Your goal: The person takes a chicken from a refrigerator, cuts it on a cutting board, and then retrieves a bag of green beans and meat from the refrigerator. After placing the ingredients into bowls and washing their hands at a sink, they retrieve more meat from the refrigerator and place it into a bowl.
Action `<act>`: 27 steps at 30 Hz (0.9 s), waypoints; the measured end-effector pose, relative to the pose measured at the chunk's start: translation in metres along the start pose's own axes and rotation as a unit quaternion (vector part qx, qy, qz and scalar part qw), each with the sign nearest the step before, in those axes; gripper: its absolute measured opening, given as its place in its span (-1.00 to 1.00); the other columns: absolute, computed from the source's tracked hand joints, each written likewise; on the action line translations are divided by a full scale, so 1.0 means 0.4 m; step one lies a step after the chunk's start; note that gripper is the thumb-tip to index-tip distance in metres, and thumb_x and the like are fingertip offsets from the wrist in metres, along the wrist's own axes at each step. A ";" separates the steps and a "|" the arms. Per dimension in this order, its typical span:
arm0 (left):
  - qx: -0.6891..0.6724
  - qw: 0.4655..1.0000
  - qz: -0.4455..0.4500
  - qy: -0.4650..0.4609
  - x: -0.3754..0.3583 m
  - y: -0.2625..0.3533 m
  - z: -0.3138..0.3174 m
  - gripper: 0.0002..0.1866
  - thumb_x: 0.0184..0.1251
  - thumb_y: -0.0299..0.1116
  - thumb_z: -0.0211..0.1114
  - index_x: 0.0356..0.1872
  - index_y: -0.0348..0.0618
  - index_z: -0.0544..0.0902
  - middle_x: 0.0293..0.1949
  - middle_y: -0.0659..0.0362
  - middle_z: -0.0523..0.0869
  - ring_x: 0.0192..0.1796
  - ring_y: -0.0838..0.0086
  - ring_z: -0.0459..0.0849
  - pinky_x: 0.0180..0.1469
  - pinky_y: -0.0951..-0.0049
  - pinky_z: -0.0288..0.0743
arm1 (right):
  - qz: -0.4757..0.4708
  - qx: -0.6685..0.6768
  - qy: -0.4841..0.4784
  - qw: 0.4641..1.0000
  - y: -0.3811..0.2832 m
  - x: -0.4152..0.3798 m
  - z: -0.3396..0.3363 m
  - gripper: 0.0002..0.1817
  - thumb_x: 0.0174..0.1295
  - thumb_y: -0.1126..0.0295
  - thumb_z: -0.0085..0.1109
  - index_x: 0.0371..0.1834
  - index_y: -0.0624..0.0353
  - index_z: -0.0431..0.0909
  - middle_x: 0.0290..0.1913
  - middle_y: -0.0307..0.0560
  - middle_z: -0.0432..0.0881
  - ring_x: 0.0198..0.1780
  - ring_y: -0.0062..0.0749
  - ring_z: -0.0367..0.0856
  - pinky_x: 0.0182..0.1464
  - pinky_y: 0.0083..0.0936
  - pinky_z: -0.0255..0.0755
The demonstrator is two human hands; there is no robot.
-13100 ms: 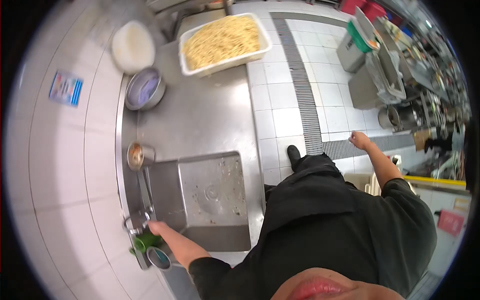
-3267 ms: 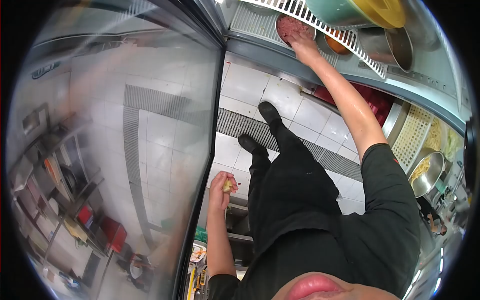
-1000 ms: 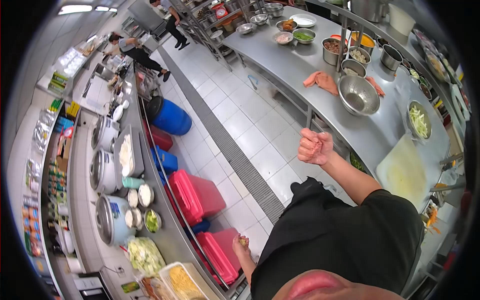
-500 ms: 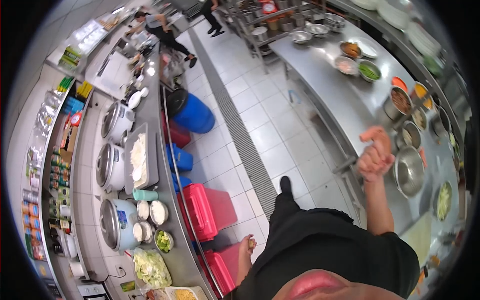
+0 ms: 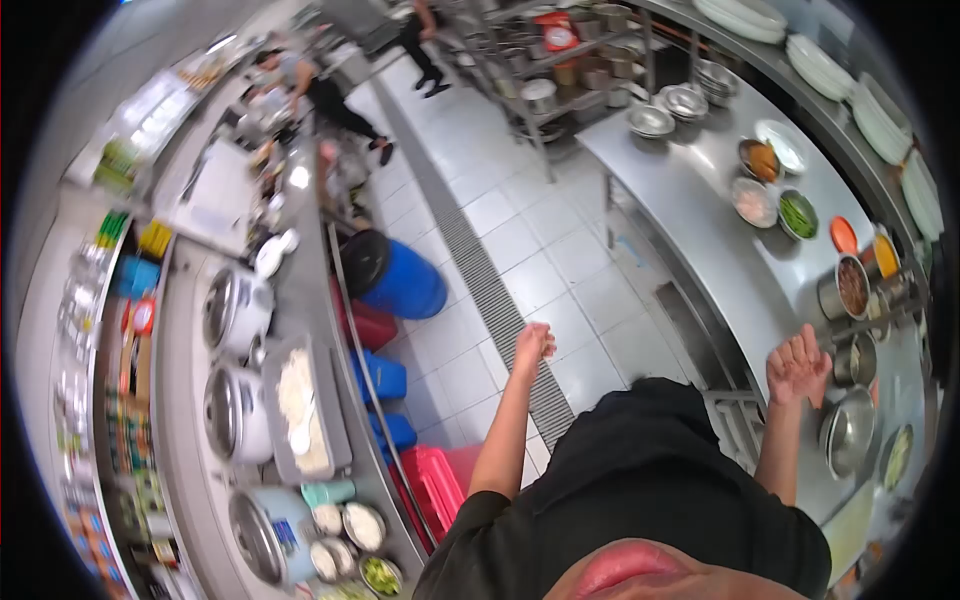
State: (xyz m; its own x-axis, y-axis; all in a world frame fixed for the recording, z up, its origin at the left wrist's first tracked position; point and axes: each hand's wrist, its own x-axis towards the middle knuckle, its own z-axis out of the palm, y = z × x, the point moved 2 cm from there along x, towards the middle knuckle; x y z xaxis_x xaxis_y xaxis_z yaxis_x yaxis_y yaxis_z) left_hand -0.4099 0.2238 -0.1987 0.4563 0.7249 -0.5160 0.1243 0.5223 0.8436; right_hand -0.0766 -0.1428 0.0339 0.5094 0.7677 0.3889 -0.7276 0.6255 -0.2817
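My left hand (image 5: pixel 535 343) is held out over the tiled floor with its fingers curled in. What it holds, if anything, I cannot make out. To the right, my right hand (image 5: pixel 798 367) is raised as a fist beside the long steel table, with nothing showing from it. Nearest to that fist on the table are a large steel bowl (image 5: pixel 850 432) and a smaller steel pot (image 5: pixel 853 360). Neither hand appears to touch a vessel.
A floor drain grate (image 5: pixel 465 250) runs ahead between two counters. Along the left counter stand rice cookers (image 5: pixel 237 410) and a grey tray (image 5: pixel 335 435) of white food. Beneath are a blue barrel (image 5: pixel 405 275) and a red bin (image 5: pixel 440 480). A person (image 5: pixel 335 105) works far left.
My left hand has swung up and forward from low by the red bins. My right hand has lowered and shifted right, still closed. The whole view has shifted as I move.
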 end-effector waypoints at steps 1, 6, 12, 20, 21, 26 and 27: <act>0.030 0.999 0.018 -0.042 0.039 0.072 0.062 -0.76 0.50 -0.17 0.20 -0.10 -0.14 0.57 -0.36 0.15 0.65 -0.44 0.47 0.64 -0.44 0.51 0.47 | -0.001 -0.010 0.019 1.000 0.000 0.020 -0.017 -0.63 0.32 0.13 0.25 -0.39 0.00 0.25 -0.57 -0.35 0.20 -0.53 -0.54 0.17 -0.43 -0.49 0.13; 0.073 0.988 0.004 -0.137 0.212 0.252 0.272 -0.82 0.51 -0.23 0.23 -0.09 -0.09 0.57 -0.35 0.21 0.67 -0.45 0.53 0.62 -0.46 0.56 0.41 | -0.017 -0.019 0.037 0.999 0.014 0.175 -0.119 -0.64 0.28 0.08 0.24 -0.42 -0.04 0.26 -0.56 -0.34 0.19 -0.49 -0.51 0.18 -0.38 -0.49 0.15; 0.102 0.980 -0.089 -0.148 0.382 0.286 0.351 -0.86 0.49 -0.25 0.26 -0.15 -0.07 0.58 -0.44 0.19 0.66 -0.53 0.52 0.58 -0.54 0.59 0.30 | -0.055 0.015 -0.007 0.998 0.013 0.406 -0.284 -0.61 0.26 0.05 0.29 -0.42 -0.04 0.27 -0.57 -0.34 0.18 -0.49 -0.51 0.22 -0.36 -0.50 0.20; 0.140 0.958 -0.045 -0.245 0.638 0.480 0.579 -0.73 0.50 -0.12 0.29 -0.15 -0.13 0.60 -0.51 0.25 0.61 -0.57 0.60 0.55 -0.56 0.62 0.25 | -0.116 0.029 -0.052 0.991 -0.024 0.643 -0.317 -0.63 0.14 0.31 0.48 -0.35 -0.02 0.33 -0.60 -0.36 0.28 -0.58 -0.57 0.25 -0.43 -0.56 0.25; 0.160 0.952 -0.012 -0.261 0.696 0.512 0.629 -0.73 0.49 -0.11 0.30 -0.15 -0.12 0.61 -0.51 0.27 0.60 -0.55 0.61 0.55 -0.55 0.62 0.25 | -0.121 0.026 -0.048 0.991 -0.029 0.665 -0.310 -0.63 0.14 0.31 0.48 -0.35 -0.02 0.33 -0.60 -0.36 0.28 -0.58 -0.57 0.25 -0.43 -0.56 0.25; 0.274 0.900 0.150 -0.304 0.995 0.685 0.952 -0.73 0.52 -0.16 0.23 -0.24 -0.15 0.66 -0.47 0.25 0.64 -0.48 0.60 0.59 -0.48 0.56 0.40 | -0.189 0.062 -0.054 0.978 -0.012 0.690 -0.295 -0.63 -0.03 0.70 0.45 -0.33 0.16 0.39 -0.62 -0.19 0.36 -0.66 -0.53 0.26 -0.64 -0.52 0.41; 0.303 0.877 0.218 -0.303 1.070 0.710 1.028 -0.69 0.50 -0.14 0.24 -0.29 -0.21 0.68 -0.45 0.17 0.69 -0.44 0.45 0.65 -0.39 0.43 0.51 | -0.201 0.057 -0.047 0.977 0.004 0.684 -0.296 -0.63 -0.03 0.70 0.45 -0.33 0.16 0.39 -0.62 -0.19 0.36 -0.66 -0.53 0.26 -0.64 -0.52 0.41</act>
State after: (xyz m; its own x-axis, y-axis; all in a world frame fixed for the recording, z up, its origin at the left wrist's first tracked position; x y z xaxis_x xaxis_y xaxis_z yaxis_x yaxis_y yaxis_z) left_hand 0.1830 0.4978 -0.1192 0.9384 0.3287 -0.1063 0.1833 -0.2130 0.9597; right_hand 0.1161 0.0845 0.0358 0.7236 0.4435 0.5288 -0.5265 0.8501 0.0074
